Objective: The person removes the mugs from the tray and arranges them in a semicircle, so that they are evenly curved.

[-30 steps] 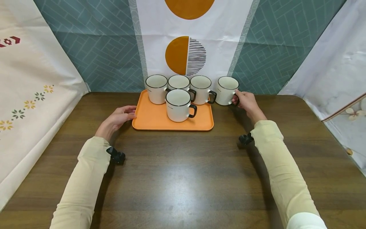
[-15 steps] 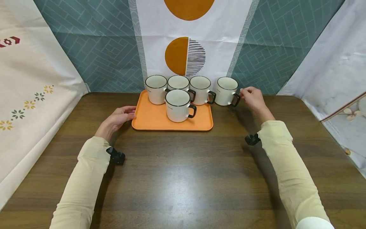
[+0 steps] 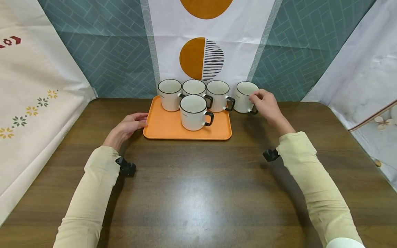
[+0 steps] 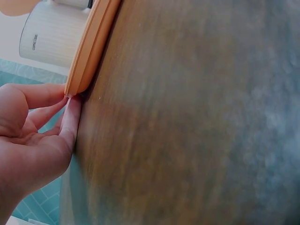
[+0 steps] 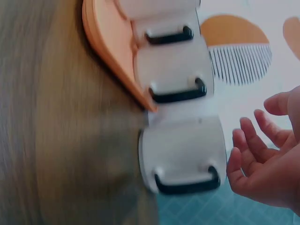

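My left hand (image 3: 127, 126) rests against the left edge of the orange tray (image 3: 164, 125). In the left wrist view, thumb and fingertips touch the tray's rim (image 4: 91, 47). Three white mugs with black rims and handles line the tray's back: a left mug (image 3: 170, 100), a middle mug (image 3: 193, 88) and a right mug (image 3: 216, 100). In front of them stands another mug (image 3: 192, 119), partly hiding the middle one. Beyond the tray's right edge, one mug (image 3: 243, 100) stands upright on the table. My right hand (image 3: 267, 106) hovers beside this mug, fingers loosely curled and holding nothing.
The brown wooden table (image 3: 192, 182) stretches toward me. A patterned cloth backdrop (image 3: 118, 62) hangs right behind the mugs, with a white cloth (image 3: 37, 82) on the left and a pale one (image 3: 359, 82) on the right.
My right hand has let go of the rightmost mug's handle, drawn back right, then come left again over its handle side. The left hand has stayed at the tray.
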The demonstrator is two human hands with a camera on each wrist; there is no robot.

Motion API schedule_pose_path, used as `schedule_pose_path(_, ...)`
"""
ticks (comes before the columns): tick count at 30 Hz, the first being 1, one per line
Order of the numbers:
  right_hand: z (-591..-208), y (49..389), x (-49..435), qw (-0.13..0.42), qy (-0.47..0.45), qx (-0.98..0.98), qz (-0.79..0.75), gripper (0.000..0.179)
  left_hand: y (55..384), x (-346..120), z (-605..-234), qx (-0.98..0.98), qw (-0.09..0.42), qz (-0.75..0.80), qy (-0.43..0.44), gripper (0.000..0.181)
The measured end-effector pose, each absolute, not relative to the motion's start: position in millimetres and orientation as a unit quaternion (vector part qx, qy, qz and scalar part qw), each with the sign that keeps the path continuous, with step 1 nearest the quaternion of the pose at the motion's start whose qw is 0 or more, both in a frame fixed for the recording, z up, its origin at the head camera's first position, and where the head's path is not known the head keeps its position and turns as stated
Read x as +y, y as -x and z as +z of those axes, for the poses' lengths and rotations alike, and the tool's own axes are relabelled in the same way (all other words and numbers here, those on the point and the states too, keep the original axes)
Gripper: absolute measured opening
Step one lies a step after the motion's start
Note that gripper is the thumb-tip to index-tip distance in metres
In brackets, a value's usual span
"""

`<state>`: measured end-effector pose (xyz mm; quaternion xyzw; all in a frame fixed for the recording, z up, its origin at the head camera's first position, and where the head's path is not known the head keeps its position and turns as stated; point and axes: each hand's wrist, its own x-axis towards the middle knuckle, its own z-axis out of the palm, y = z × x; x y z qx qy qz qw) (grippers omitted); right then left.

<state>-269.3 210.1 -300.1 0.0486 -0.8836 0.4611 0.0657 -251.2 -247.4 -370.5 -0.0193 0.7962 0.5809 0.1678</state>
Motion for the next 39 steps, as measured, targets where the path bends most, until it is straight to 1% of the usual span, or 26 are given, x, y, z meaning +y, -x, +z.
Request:
schedule_pose_path(3, -299.3, 266.4, 197.2, 0.043, -0.069, -0.873, 0.482, 0.030, 251.0, -247.5, -370.1, 0.796, 0.168, 0.581, 0.022, 0.057)
schedule_pose_path(7, -301.6, 262.7, 181.7, -0.004, -0.092, -0.859, 0.503, 0.029, 251.0, -248.0, -370.1, 0.798, 0.166, 0.580, 0.022, 0.058)
schedule_pose_path(12, -312.7, 263.0, 165.4, -0.071, -0.109, -0.846, 0.518, 0.029, 251.6, -248.3, -371.1, 0.799, 0.164, 0.577, 0.026, 0.057)
schedule_pose_path(15, -319.9, 263.1, 155.3, -0.096, -0.113, -0.833, 0.532, 0.030, 252.0, -247.9, -371.0, 0.799, 0.164, 0.578, 0.029, 0.057)
schedule_pose_path(20, -327.9, 262.4, 135.9, -0.114, -0.112, -0.809, 0.566, 0.029, 251.9, -247.7, -369.6, 0.797, 0.160, 0.582, 0.028, 0.057)
schedule_pose_path(26, -337.1, 262.4, 115.6, -0.132, -0.112, -0.797, 0.579, 0.037, 251.1, -247.4, -370.1, 0.795, 0.159, 0.585, 0.032, 0.058)
schedule_pose_path(31, -344.7, 261.2, 106.0, -0.140, -0.112, -0.791, 0.585, 0.038, 251.9, -244.4, -371.8, 0.790, 0.165, 0.590, 0.031, 0.058)
schedule_pose_path(39, -348.9, 261.2, 96.9, -0.153, -0.141, -0.763, 0.612, 0.037, 251.3, -245.2, -369.5, 0.795, 0.160, 0.584, 0.035, 0.057)
